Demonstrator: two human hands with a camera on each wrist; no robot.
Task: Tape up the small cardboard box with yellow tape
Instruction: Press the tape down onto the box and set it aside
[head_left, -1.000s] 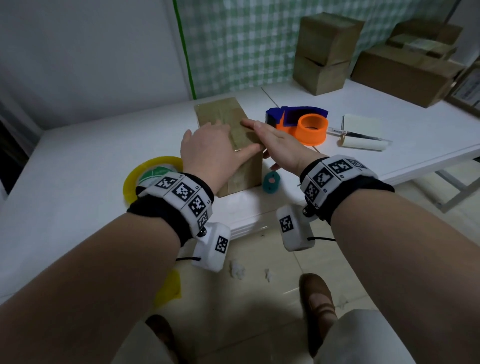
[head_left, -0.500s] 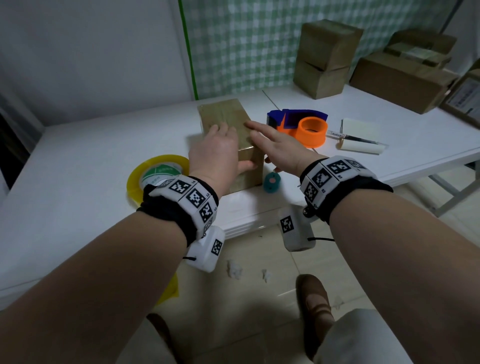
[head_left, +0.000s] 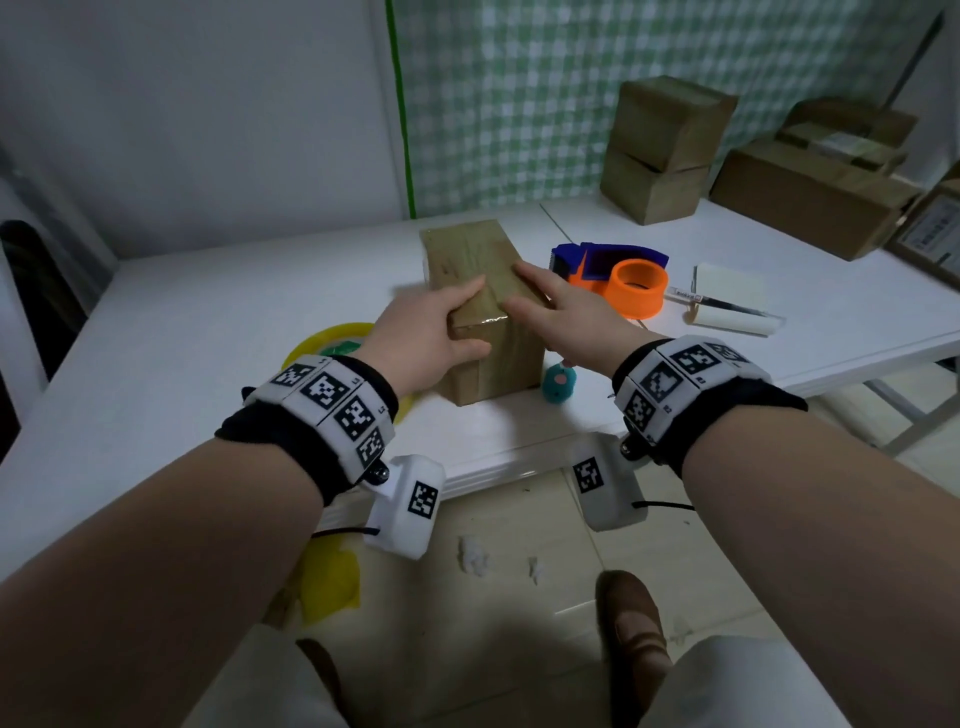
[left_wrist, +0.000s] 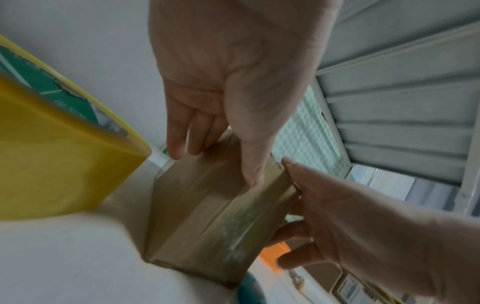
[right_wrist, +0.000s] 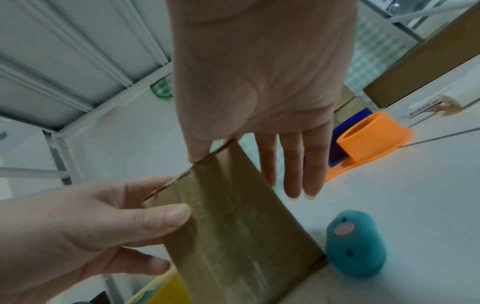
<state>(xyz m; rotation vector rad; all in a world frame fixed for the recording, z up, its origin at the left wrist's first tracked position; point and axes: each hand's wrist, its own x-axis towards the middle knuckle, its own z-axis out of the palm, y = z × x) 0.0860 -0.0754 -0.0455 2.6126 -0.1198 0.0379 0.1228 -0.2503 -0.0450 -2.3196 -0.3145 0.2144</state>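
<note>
The small cardboard box (head_left: 496, 364) stands on end on the white table (head_left: 208, 322), with glossy tape over its top and near face. My left hand (head_left: 447, 322) holds its near top-left corner, index finger on top and thumb on the front face (right_wrist: 176, 214). My right hand (head_left: 545, 301) lies with straight fingers along the top right edge, its thumb touching the box (right_wrist: 233, 226) at the top corner. The yellow tape roll (head_left: 332, 338) lies flat just left of the box (left_wrist: 207, 216), partly hidden by my left wrist.
An orange and blue tape dispenser (head_left: 623, 280) sits right of the box. A teal toy (head_left: 558, 382) stands by its near right corner. A pen and white paper roll (head_left: 727, 317) lie further right. Stacked cardboard boxes (head_left: 665, 150) stand at the back.
My left hand slid from flat on the box's top back to its near corner, with the thumb now on the front face. The right hand stayed at the top right edge.
</note>
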